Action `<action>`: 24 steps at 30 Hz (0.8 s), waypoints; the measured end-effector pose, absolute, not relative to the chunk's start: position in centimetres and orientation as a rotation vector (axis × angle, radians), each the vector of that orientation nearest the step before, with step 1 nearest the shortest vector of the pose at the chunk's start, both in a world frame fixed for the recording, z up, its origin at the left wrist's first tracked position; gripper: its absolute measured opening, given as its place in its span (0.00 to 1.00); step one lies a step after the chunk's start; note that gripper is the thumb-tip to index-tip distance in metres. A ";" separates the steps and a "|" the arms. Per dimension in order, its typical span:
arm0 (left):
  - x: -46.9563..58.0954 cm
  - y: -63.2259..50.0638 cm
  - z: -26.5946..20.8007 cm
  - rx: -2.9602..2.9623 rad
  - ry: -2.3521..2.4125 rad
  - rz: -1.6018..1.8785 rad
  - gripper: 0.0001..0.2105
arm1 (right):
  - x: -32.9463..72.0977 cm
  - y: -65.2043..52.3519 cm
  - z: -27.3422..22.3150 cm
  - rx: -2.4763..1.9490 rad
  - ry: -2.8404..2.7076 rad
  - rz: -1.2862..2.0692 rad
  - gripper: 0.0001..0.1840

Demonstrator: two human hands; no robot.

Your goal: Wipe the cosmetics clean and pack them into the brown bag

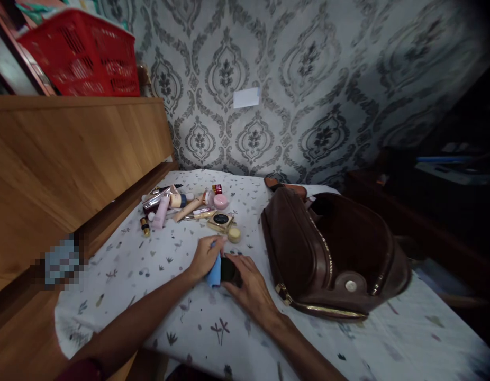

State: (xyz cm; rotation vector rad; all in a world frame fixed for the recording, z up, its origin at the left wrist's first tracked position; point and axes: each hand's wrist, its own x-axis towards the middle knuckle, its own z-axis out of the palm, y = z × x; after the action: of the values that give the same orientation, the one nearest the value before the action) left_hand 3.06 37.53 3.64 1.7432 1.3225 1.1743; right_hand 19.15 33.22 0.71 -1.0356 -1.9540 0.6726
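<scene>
Holding: left hand (207,256), pinched shut on blue cloth (214,273); right hand (248,281), curled round dark container (228,270) touching cloth; both over patterned surface (150,264), left of open brown bag (298,238).

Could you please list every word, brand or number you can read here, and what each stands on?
No text can be read.
Dark oval label on the square compact: too small.
Red item: light marks, too blurred.
Pale purple tube: nothing legible.
Dark object in the right hand: nothing legible.
</scene>
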 end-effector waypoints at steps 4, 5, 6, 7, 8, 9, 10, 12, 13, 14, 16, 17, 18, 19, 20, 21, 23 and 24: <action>2.9 37.7 3.6 1.642 1.262 1.235 0.29 | 19.2 33.7 1.0 -1.098 -1.673 0.941 0.25; 3.0 37.6 3.7 1.642 1.234 1.252 0.29 | 19.1 33.8 1.1 -1.100 -1.590 1.007 0.24; 3.1 37.3 3.7 1.653 1.202 1.265 0.28 | 19.0 33.9 1.2 -1.088 -1.513 1.067 0.24; 3.2 37.1 3.8 1.669 1.163 1.269 0.27 | 19.0 34.0 1.2 -1.065 -1.445 1.123 0.24; 3.4 36.7 3.8 1.701 1.118 1.263 0.27 | 19.0 34.1 1.3 -1.036 -1.384 1.179 0.25; 3.5 36.4 3.8 1.754 1.072 1.244 0.26 | 19.0 34.1 1.3 -1.010 -1.329 1.231 0.26; 3.6 36.1 3.6 1.827 1.036 1.217 0.26 | 19.0 34.1 1.4 -0.988 -1.283 1.284 0.28; 3.8 35.5 3.4 2.002 1.007 1.155 0.25 | 19.3 33.9 1.7 -0.962 -1.228 1.369 0.31; 3.8 35.4 3.3 2.083 1.011 1.127 0.23 | 19.5 33.7 1.9 -0.955 -1.217 1.398 0.32; 3.8 35.3 3.2 2.144 1.025 1.105 0.21 | 19.7 33.5 2.1 -0.951 -1.215 1.421 0.33; 3.8 35.3 3.3 2.188 1.058 1.087 0.18 | 20.0 33.1 2.5 -0.941 -1.232 1.463 0.36; 3.7 35.3 3.4 2.185 1.072 1.090 0.16 | 20.0 32.9 2.6 -0.927 -1.252 1.478 0.37; 3.7 35.4 3.6 2.166 1.086 1.099 0.15 | 20.0 32.8 2.6 -0.906 -1.281 1.488 0.38; 3.6 35.4 3.8 2.131 1.103 1.111 0.15 | 19.9 32.8 2.5 -0.881 -1.314 1.488 0.39; 3.6 35.5 4.0 2.087 1.119 1.121 0.14 | 19.7 32.7 2.4 -0.855 -1.352 1.475 0.39; 3.5 35.5 4.2 2.042 1.132 1.128 0.14 | 19.6 32.8 2.2 -0.835 -1.391 1.446 0.38; 3.5 35.6 4.5 1.971 1.162 1.128 0.15 | 19.2 32.8 1.8 -0.829 -1.468 1.352 0.36; 3.4 35.6 4.6 1.949 1.178 1.126 0.16 | 19.1 32.8 1.7 -0.843 -1.505 1.295 0.35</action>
State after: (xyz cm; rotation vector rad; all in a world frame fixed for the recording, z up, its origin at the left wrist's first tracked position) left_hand 3.43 35.59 4.59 1.9493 1.1777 1.1259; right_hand 19.05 32.84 1.65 -0.8427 -1.5051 1.2951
